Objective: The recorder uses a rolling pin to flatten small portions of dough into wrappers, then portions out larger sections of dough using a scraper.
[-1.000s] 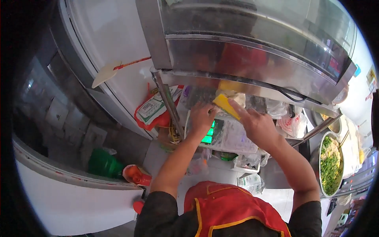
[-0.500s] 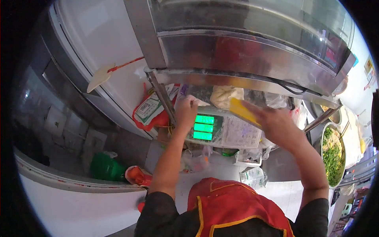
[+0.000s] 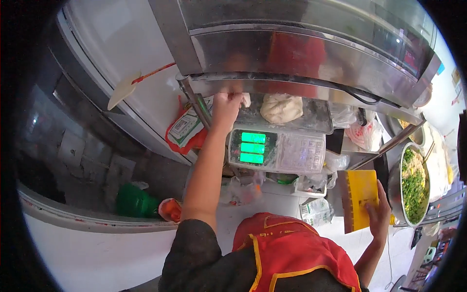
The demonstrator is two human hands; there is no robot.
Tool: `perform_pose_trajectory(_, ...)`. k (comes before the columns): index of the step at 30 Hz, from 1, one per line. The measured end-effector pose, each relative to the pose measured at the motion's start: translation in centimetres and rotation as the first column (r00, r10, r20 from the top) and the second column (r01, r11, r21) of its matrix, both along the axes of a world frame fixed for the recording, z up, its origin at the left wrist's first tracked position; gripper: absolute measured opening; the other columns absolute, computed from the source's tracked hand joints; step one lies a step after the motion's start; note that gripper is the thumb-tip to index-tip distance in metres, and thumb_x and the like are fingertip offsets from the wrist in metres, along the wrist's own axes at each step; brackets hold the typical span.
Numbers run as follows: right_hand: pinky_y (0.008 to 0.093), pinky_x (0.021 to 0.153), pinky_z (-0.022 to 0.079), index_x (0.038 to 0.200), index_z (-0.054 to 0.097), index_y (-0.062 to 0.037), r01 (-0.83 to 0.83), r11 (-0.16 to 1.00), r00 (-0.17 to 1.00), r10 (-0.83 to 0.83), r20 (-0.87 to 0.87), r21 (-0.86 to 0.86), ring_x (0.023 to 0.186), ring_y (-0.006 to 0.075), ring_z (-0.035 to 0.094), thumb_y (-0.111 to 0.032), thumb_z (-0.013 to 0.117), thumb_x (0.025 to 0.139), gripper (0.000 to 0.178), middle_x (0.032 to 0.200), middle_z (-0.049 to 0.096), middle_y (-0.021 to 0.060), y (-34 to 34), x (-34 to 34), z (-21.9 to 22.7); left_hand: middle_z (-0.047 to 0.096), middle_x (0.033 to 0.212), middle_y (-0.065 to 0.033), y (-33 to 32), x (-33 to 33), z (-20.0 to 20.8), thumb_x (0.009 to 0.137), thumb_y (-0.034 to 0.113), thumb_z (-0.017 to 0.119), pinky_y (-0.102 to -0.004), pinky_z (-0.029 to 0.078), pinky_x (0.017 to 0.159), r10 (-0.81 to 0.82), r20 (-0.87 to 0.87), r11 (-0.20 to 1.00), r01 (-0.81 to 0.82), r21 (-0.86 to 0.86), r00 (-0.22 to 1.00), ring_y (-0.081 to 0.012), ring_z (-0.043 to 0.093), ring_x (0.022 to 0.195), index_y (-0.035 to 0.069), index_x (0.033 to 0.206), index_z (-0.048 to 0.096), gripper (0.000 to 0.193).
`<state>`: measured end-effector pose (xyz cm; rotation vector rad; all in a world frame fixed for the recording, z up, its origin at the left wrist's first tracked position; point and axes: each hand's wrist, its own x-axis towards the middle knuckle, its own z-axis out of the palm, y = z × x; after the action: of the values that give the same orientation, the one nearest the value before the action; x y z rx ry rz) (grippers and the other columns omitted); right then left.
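A digital scale [image 3: 276, 152] with glowing green displays stands in front of me. On its metal pan [image 3: 318, 114] rests a lump of pale dough [image 3: 282, 108]. At the pan's left end my left hand [image 3: 226, 109] pinches a small piece of dough [image 3: 246, 100], partly hidden by the fingers. Well to the right of the scale and lower, my right hand [image 3: 380, 211] grips a dough scraper [image 3: 361, 199] with a yellow handle and a broad flat blade.
A steel cabinet [image 3: 301, 53] overhangs the scale's far side. Metal posts [image 3: 197, 102] flank the scale. Plastic bags [image 3: 365, 134] lie at its right. A large bowl [image 3: 413, 187] of chopped greens stands at the far right. A red-edged package [image 3: 187, 131] sits at left.
My right hand has swung away from the dough lump, down and to the right with the scraper. My left hand has moved slightly farther away, still pinching the small dough piece.
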<state>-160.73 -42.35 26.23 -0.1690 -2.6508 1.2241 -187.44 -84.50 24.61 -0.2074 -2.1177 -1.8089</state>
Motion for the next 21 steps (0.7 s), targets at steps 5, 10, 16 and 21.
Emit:
perform_pose_trajectory(5, 0.032, 0.102, 0.039, 0.143, 0.04, -0.0026, 0.063, 0.996, 0.997, -0.061, 0.039, -0.065, 0.122, 0.021, 0.051, 0.007, 0.051, 0.08, 0.065, 0.137, 0.052, 0.0158, -0.1, 2.2, -0.4, 0.068, 0.101, -0.0091, 0.4, -2.9, -2.2, 0.085, 0.011, 0.061, -0.0364, 0.048, 0.081, 0.302, -0.09, 0.756, -0.296, -0.583, 0.949, -0.0278, 0.064, 0.096, 0.007, 0.103, 0.065, 0.019)
perform_pose_trajectory(10, 0.0323, 0.097, 0.044, 0.142, 0.041, -0.0047, 0.113, 0.993, 0.994, -0.113, -0.009, -0.02, 0.118, 0.0209, 0.056, 0.006, 0.05, 0.082, 0.062, 0.133, 0.056, 0.0165, -0.9, 4.1, -0.8, 0.065, 0.111, -0.0152, -0.5, -3.0, -3.0, 0.084, 0.018, 0.06, -0.0414, 0.046, 0.091, 0.059, -0.051, 0.634, -0.077, -0.769, 0.997, -0.0354, 0.06, 0.104, 0.01, 0.104, 0.066, 0.022)
perform_pose_trajectory(16, 0.0338, 0.1, 0.042, 0.142, 0.04, -0.0003, 0.34, 0.936, 0.935, -0.327, 0.133, -0.088, 0.117, 0.0212, 0.055, 0.007, 0.051, 0.079, 0.065, 0.128, 0.058, 0.0178, -1.1, 8.5, -0.5, 0.063, 0.119, -0.0162, 7.0, -3.5, 1.0, 0.08, 0.025, 0.07, -0.0442, 0.041, 0.1, 0.003, 0.188, 0.63, 0.144, -0.763, 0.982, -0.0348, 0.056, 0.113, 0.008, 0.122, 0.06, 0.045)
perform_pose_trajectory(21, 0.0364, 0.087, 0.053, 0.141, 0.042, -0.0081, 0.431, 0.9, 0.888, -0.437, 0.145, 0.073, 0.095, 0.0282, 0.068, -0.008, 0.061, 0.083, 0.061, 0.108, 0.067, 0.02, 0.0, 15.2, -1.9, 0.053, 0.133, -0.0157, 12.5, -6.6, -1.0, 0.075, 0.029, 0.079, -0.0369, 0.037, 0.106, -0.451, 0.333, 0.668, 0.561, -0.489, 0.828, -0.0273, 0.05, 0.123, 0.002, 0.131, 0.052, 0.067)
